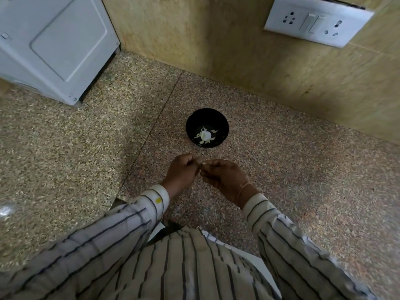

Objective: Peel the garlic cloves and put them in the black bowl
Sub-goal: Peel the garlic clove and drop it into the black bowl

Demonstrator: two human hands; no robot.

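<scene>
A black bowl [207,127] stands on the granite counter [292,169], with several pale peeled garlic cloves [205,135] on its bottom. Just in front of it, my left hand [183,171] and my right hand [224,175] meet fingertip to fingertip. Both have curled fingers and pinch a small pale garlic clove [203,163] between them. Most of the clove is hidden by the fingers.
A white appliance [54,46] stands at the back left of the counter. A tan tiled wall [216,40] runs behind the bowl, with a white socket and switch plate [316,20] at the upper right. My striped sleeves fill the lower view.
</scene>
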